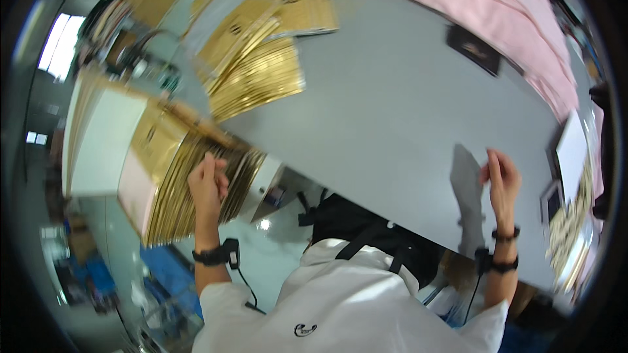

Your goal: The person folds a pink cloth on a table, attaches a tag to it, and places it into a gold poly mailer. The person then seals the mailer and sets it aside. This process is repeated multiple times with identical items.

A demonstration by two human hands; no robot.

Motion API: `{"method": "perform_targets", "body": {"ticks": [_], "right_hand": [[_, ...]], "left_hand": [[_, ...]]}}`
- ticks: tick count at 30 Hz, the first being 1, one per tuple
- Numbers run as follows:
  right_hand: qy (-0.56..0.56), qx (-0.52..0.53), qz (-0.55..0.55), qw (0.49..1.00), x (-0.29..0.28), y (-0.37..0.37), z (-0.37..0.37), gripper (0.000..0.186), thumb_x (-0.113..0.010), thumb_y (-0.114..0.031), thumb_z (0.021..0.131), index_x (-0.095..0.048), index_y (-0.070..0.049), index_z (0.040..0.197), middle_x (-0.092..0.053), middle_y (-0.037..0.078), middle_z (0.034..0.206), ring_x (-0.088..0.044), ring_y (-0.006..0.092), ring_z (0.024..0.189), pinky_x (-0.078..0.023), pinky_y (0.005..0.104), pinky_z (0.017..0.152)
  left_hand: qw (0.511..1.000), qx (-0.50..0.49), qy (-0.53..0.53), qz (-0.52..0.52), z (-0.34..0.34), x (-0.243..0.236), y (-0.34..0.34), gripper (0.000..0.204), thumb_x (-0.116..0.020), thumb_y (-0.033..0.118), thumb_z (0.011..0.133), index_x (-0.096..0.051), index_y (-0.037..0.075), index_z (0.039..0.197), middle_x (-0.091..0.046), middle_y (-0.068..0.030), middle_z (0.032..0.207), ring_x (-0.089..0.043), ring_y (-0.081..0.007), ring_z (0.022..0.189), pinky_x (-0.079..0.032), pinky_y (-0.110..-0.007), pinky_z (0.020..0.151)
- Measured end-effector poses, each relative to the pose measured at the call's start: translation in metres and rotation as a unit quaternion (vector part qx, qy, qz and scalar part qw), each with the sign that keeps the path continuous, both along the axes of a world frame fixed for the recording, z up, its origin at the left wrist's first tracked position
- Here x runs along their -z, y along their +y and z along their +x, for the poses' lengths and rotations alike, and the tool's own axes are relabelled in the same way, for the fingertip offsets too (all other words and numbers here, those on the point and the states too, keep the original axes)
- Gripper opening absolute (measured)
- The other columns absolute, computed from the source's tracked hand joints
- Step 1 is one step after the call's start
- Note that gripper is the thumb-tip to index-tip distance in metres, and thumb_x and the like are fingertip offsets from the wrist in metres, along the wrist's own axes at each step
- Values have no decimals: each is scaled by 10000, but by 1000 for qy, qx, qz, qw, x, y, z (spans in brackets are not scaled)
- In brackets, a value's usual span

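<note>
Head view: glossy gold packets (175,189) closely stacked; left grip (208,180), right grip (502,176): cannot tell if closed.

One left hand (208,180) and one right hand (502,176) show; three black wrist bands (209,257) are worn, one on the left wrist, two on the right. There is one gray table (392,111); one white shirt (373,307); the gold packets (255,82) overlap too closely to count.

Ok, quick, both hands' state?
Left hand: partly curled, nothing visibly held; can't tell if shut.
Right hand: partly curled, nothing visibly held; can't tell if shut.
</note>
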State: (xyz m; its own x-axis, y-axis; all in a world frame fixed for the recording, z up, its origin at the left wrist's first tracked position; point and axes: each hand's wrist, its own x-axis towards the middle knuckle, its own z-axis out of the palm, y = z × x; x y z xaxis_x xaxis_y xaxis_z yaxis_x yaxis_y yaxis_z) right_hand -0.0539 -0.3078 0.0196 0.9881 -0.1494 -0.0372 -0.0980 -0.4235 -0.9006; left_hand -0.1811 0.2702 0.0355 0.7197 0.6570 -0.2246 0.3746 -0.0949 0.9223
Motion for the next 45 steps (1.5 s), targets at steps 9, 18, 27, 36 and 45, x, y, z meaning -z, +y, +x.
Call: {"method": "perform_targets", "body": {"ticks": [9,18,27,36,45], "right_hand": [[-162,103,-240,952,-10,-90,178,221,-700,-226,979,-765,-34,1068,-736,107,822,-692,264,714,-559,349,704],[-251,105,-507,818,19,-129,258,269,-728,-151,893,-614,-125,1135,-587,75,1171,-637,287,1096,-571,423,841],[-344,87,-411,840,6,-139,240,131,-689,-208,978,-741,-92,949,-681,23,1000,-704,256,886,-580,411,717],[-304,187,-269,895,-39,-128,249,180,-642,-227,1035,-703,-74,1107,-712,139,750,-682,344,654,-528,444,626],[-357,169,-211,894,-31,-121,250,161,-616,-191,1058,-650,-60,1145,-708,101,733,-693,318,639,-535,424,620]], "left_hand": [[964,264,-28,12,101,15,-84,401,-575,318,1104,-715,-34,974,-619,-50,595,-507,-88,436,-374,-229,413],[921,385,-49,1,173,6,-158,370,-622,295,1085,-736,-36,970,-648,-36,644,-563,-84,539,-439,-228,503],[860,507,-34,33,241,-9,-251,247,-630,198,1059,-770,-2,1024,-646,-14,669,-582,-79,591,-452,-235,550],[774,504,-307,229,388,10,-419,203,-698,184,989,-770,55,1129,-694,-120,859,-644,-241,719,-512,-350,695],[773,425,-221,415,511,31,-452,400,-700,347,975,-727,33,1221,-721,-213,1206,-641,-428,1144,-488,-491,994]]}}
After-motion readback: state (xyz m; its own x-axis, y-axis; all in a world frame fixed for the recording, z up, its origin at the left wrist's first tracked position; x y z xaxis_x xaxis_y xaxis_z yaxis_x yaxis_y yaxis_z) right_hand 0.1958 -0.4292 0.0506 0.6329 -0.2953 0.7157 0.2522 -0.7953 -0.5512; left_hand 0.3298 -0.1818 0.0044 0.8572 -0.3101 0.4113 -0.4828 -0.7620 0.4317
